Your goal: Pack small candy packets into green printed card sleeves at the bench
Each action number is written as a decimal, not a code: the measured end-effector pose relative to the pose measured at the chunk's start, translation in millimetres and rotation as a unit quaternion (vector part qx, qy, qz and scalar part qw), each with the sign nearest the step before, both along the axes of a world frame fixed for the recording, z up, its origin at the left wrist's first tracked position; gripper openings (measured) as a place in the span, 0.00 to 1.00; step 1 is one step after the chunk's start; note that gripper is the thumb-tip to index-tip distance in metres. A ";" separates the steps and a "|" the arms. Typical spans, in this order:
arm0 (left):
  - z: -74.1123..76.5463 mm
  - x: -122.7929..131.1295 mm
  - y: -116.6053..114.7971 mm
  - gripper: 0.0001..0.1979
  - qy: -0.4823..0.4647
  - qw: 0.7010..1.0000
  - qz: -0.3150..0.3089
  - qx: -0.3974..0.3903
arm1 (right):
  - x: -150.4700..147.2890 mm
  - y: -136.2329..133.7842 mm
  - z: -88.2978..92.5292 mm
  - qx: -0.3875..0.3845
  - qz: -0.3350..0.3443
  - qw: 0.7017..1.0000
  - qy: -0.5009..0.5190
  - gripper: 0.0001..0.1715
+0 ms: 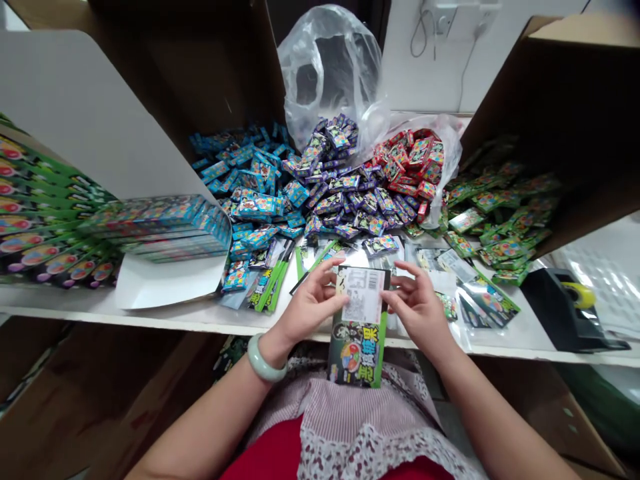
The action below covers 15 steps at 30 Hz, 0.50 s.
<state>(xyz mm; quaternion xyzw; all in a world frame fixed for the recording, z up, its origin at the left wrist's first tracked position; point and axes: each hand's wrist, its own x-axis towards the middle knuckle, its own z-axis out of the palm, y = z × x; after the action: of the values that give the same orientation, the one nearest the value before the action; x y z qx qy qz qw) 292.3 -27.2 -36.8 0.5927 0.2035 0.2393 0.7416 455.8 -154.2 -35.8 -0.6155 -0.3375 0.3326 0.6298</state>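
Note:
A printed candy pouch [357, 343], black and green with a white label near its top, is held upright over my lap at the table's front edge. My left hand [315, 297] pinches its left side, thumb on the label. On the opposite edge my right hand [415, 300] grips with the thumb in front and the fingers curled behind. Just beyond the hands lie more flat pouches [267, 283], and others in clear wrap [487, 300] rest to the right. Whether the held pouch has anything inside cannot be seen.
Heaps of small candy packets stand behind: blue [255, 173], purple [345, 193], red [413, 160] in a plastic bag [450, 150], and green [510, 220] by a carton [560, 120]. At left is a white display box [170, 283] of stacked packets. A tape dispenser [570, 310] sits right.

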 end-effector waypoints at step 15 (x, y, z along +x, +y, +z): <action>37.9 -5.5 8.9 0.07 0.014 0.988 0.063 0.142 | 10.7 5.1 37.9 -0.021 0.102 0.989 -0.104 0.08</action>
<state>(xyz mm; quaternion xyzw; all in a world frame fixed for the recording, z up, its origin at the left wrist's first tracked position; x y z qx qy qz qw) 286.8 -18.3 1.1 0.6813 0.2146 0.3039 0.6305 466.5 -149.2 2.0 -0.6221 -0.4549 0.3368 0.5409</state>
